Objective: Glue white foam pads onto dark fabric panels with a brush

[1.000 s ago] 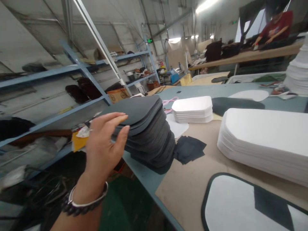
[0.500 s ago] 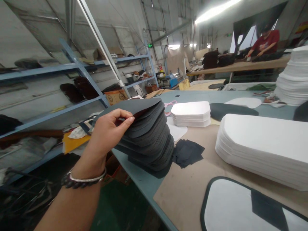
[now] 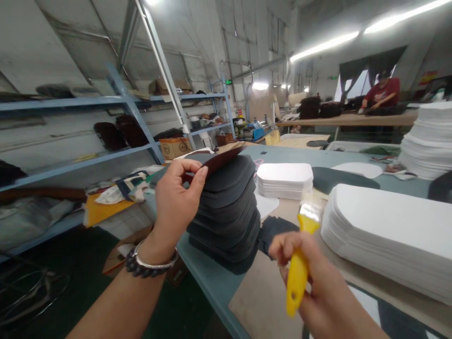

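Observation:
My left hand (image 3: pixel 180 197) pinches the near edge of a dark sheet (image 3: pixel 222 161), which is tilted up and shows a brown underside. Below it stands a tall stack of dark grey pieces (image 3: pixel 226 216) at the table's left edge. My right hand (image 3: pixel 303 268), slightly blurred, is wrapped round a yellow-handled brush (image 3: pixel 298 278), bristles upward. Right of the dark stack is a pile of small dark pieces (image 3: pixel 275 230), partly behind my right hand. A white piece with a dark patch (image 3: pixel 363 301) shows partly beneath my right forearm.
White pieces form a small stack (image 3: pixel 284 174) behind and a large stack (image 3: pixel 388 230) at the right. A taller white stack (image 3: pixel 423 141) rises at the far right. Blue shelves (image 3: pixel 137 122) line the left. A person in red (image 3: pixel 384 94) works at a far table.
My right hand has come into view with the brush. My left hand has lifted the dark sheet off the stack's top, showing its brown underside. The view has shifted a little.

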`<state>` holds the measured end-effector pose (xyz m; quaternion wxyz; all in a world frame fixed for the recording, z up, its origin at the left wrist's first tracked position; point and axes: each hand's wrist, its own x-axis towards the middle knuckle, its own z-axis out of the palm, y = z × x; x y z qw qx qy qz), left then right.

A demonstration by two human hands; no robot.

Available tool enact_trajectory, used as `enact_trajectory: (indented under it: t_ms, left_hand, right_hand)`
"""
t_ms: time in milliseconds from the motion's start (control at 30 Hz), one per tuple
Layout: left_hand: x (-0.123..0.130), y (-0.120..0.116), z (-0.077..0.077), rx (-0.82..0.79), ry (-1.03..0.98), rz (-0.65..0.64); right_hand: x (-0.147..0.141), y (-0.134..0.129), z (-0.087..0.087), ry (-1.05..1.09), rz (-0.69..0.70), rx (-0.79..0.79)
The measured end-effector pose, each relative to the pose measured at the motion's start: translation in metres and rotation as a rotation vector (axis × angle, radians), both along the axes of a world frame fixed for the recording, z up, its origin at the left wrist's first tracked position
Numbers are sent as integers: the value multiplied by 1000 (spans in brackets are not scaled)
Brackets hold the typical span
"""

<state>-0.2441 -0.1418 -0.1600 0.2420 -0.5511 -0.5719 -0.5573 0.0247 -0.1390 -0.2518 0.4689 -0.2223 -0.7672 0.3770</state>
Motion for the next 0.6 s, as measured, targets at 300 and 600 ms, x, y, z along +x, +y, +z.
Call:
enact_trajectory:
  t_ms: [300, 600]
  left_hand:
    - [53, -32, -35, 22, 280, -181]
    - [103, -37, -124, -521, -424, -881]
  right_hand:
    - [-71, 55, 80, 298, 33, -494]
    - [-37, 55, 90, 236, -300, -128]
